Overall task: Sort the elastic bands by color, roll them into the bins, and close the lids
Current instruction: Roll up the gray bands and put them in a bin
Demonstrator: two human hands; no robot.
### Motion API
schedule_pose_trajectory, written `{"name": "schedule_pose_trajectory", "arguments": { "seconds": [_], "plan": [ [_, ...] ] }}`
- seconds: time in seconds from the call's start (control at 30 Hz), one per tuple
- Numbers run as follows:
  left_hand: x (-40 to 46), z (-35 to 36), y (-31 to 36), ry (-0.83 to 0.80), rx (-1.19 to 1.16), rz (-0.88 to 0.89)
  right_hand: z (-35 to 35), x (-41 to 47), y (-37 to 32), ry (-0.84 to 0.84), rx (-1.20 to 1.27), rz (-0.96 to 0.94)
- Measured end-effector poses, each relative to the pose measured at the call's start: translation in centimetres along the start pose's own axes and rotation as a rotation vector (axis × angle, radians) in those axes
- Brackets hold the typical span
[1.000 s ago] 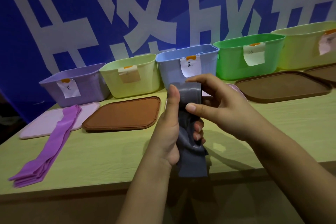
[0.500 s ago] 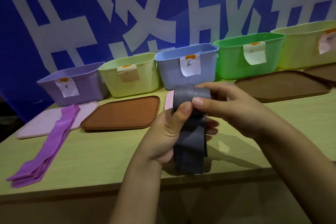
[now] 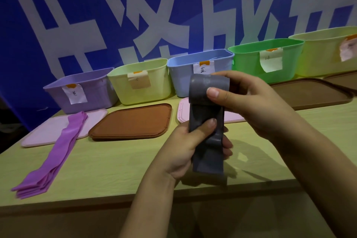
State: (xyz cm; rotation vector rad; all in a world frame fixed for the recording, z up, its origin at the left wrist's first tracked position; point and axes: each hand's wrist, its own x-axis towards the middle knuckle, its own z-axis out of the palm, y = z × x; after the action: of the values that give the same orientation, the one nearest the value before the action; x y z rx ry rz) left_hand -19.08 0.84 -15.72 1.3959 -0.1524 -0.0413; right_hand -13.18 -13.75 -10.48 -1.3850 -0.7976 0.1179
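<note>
Both hands hold a grey-blue elastic band [image 3: 207, 114] upright above the table's front part. My right hand [image 3: 249, 102] pinches the rolled top of the band, thumb in front. My left hand [image 3: 185, 147] grips the hanging lower part, thumb pressed on its front. Behind the band stands the blue bin [image 3: 193, 71] with a paper label. A stack of purple bands [image 3: 58, 150] lies flat on the left, its far end resting on a pink lid [image 3: 48, 131].
A row of open bins lines the back: purple bin [image 3: 83, 91], pale green bin [image 3: 141, 81], bright green bin [image 3: 268, 60], yellow-green bin [image 3: 328, 52]. Lids lie in front: brown lid [image 3: 131, 121], a pink lid [image 3: 183, 110] behind my hands, a brown lid [image 3: 309, 92] at right.
The rolled top of the grey-blue band has grown thicker as my right hand turned it. My left thumb has slid lower on the band.
</note>
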Motion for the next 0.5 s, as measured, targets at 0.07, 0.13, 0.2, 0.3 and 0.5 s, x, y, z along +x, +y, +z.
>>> {"name": "schedule_pose_trajectory", "arguments": {
  "seconds": [0.07, 0.13, 0.2, 0.3, 0.5],
  "plan": [
    [-0.1, 0.1, -0.1, -0.027, -0.024, 0.021, 0.0, 0.0, 0.1, 0.010, 0.032, -0.020],
    [-0.1, -0.1, -0.2, -0.056, -0.015, 0.049, -0.1, -0.1, 0.2, 0.014, 0.051, -0.027],
    [-0.1, -0.3, -0.3, -0.116, -0.046, 0.071, -0.2, -0.2, 0.3, 0.011, 0.066, -0.024],
    [0.1, -0.4, -0.3, -0.160, -0.106, 0.098, -0.1, -0.4, 0.5, 0.000, 0.012, -0.063],
    [0.4, 0.1, -0.3, -0.071, -0.087, 0.127, 0.3, -0.8, 2.1, 0.059, -0.142, -0.089]
  ]
}}
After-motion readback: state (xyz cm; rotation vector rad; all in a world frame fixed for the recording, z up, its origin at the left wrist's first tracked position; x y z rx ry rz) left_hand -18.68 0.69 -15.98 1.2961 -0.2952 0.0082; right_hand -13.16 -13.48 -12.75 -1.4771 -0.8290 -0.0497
